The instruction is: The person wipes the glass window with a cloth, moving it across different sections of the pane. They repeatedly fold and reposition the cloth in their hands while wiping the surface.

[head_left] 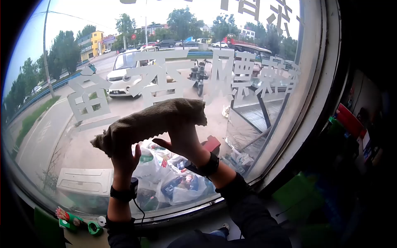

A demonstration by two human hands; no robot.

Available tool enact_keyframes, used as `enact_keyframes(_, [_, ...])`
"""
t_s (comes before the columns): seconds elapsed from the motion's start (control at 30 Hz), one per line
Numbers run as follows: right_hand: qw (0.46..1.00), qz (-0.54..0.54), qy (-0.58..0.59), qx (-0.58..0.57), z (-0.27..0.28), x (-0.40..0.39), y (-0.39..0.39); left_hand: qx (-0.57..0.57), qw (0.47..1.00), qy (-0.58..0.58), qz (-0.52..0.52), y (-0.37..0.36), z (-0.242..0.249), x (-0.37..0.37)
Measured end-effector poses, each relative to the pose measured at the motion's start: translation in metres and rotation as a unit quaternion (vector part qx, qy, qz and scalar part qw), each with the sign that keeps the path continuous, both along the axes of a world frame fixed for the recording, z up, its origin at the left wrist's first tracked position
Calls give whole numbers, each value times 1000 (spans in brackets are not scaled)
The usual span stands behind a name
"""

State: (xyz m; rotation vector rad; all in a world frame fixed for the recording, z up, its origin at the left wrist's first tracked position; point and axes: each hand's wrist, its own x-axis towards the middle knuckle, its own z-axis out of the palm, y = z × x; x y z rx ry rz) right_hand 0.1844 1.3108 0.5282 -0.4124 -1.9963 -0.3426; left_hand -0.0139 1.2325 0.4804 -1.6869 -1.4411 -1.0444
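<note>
A grey-brown ribbed cloth [155,120] is stretched between my two hands in front of a large window [89,144]. My left hand [125,163] grips its lower left end, the thumb pointing up and the fingers hidden by the fabric. Farther right, my right hand [187,142] holds the other end, its thumb out to the left and its fingers covered by the cloth. White characters [165,72] run across the glass around and above the cloth. Dark bands sit on both wrists, and a cable hangs from the left one.
On the lower left ledge stand a green box of sticks [68,219] and a green tape-like ring [95,228]. The window frame [285,165] borders the right side. Through the glass show filled plastic bags [182,188], a white container [84,180], a white car [124,78] and a motorbike [199,76].
</note>
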Motion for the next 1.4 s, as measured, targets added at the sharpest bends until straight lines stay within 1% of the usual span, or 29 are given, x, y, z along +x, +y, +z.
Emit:
enact_keyframes(0.03, [999,14,28,25,-5,-14,-9,23,997,39,58,-9,-8,-13])
enact_keyframes(0.07, [998,46,-1,-31,-15,-26,-17,16,994,50,94,-19,-19,-28])
enact_keyframes(0.1, [995,85,-9,-49,-28,-40,-23,9,990,65,127,-28,-31,-44])
enact_keyframes(0.17, [996,75,-38,-10,-51,-65,-36,47,990,21,132,-37,-66,-75])
enact_keyframes(0.23, [990,116,-76,15,-73,-80,-43,-3,989,12,148,-45,-105,-113])
enact_keyframes(0.27, [991,115,-72,12,-73,-80,-43,9,988,26,152,-50,-109,-112])
enact_keyframes(0.3, [987,129,-95,-18,-71,-80,-42,20,986,41,159,-54,-110,-112])
enact_keyframes(0.33, [981,146,-117,-45,-68,-81,-41,10,987,33,159,-56,-110,-111])
enact_keyframes(0.4, [980,140,-132,-45,-62,-75,-39,-23,988,0,151,-54,-108,-107])
enact_keyframes(0.43, [977,142,-152,-53,-56,-70,-37,-18,992,-33,119,-52,-102,-99])
enact_keyframes(0.47, [977,139,-149,-58,-50,-67,-36,-21,992,-27,118,-51,-92,-92])
enact_keyframes(0.5, [985,116,-124,-18,-42,-62,-37,-24,993,-23,114,-50,-78,-85])
enact_keyframes(0.53, [987,111,-116,-10,-33,-55,-38,-58,991,-25,114,-51,-66,-83])
enact_keyframes(0.57, [989,104,-107,-4,-24,-49,-35,-58,992,-21,112,-47,-57,-79])
enact_keyframes(0.63, [992,90,-92,15,-10,-37,-24,-5,992,25,124,-36,-38,-71])
enact_keyframes(0.73, [996,20,-63,68,10,-9,-11,-14,991,44,126,-19,1,-49])
enact_keyframes(0.77, [996,30,-43,65,17,0,-7,-2,991,60,119,-14,15,-38])
enact_keyframes(0.83, [997,5,-13,77,30,23,3,4,992,77,103,0,38,-16])
enact_keyframes(0.93, [997,-17,37,69,47,64,20,62,987,111,100,25,66,31])
enact_keyframes(0.97, [999,1,27,42,52,80,30,61,987,120,93,34,76,50])
enact_keyframes(1.03, [994,-17,66,81,62,113,43,129,974,159,94,54,93,88])
enact_keyframes(1.1, [990,-22,93,100,65,142,61,138,977,152,54,75,104,125])
enact_keyframes(1.17, [984,-67,118,115,68,175,75,79,989,109,67,91,113,167])
enact_keyframes(1.2, [978,-97,119,138,69,193,81,134,981,130,57,98,114,191])
enact_keyframes(1.23, [977,-106,127,138,69,210,88,134,980,138,48,106,115,210])
enact_keyframes(1.3, [977,-108,133,130,68,244,103,98,987,125,12,121,115,244])
enact_keyframes(1.33, [984,-98,116,95,64,261,111,94,988,126,-2,127,117,263])
enact_keyframes(1.37, [983,-104,119,96,62,276,119,73,991,110,2,134,117,281])
enact_keyframes(1.4, [982,-87,127,105,62,291,124,80,989,125,13,143,117,295])
